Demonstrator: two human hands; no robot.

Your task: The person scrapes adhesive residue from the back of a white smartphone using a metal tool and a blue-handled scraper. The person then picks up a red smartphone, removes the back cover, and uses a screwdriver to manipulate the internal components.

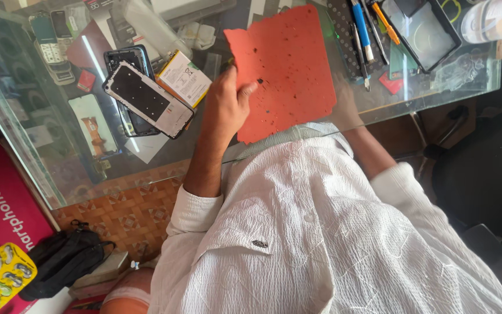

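Right hand hidden behind red mat

One red mat; two opened phones; one battery.

Glass table: red mat, phone, battery, tools.

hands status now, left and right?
Left hand: closed on the red mat at its edge.
Right hand: hidden behind the mat, grip cannot be told.
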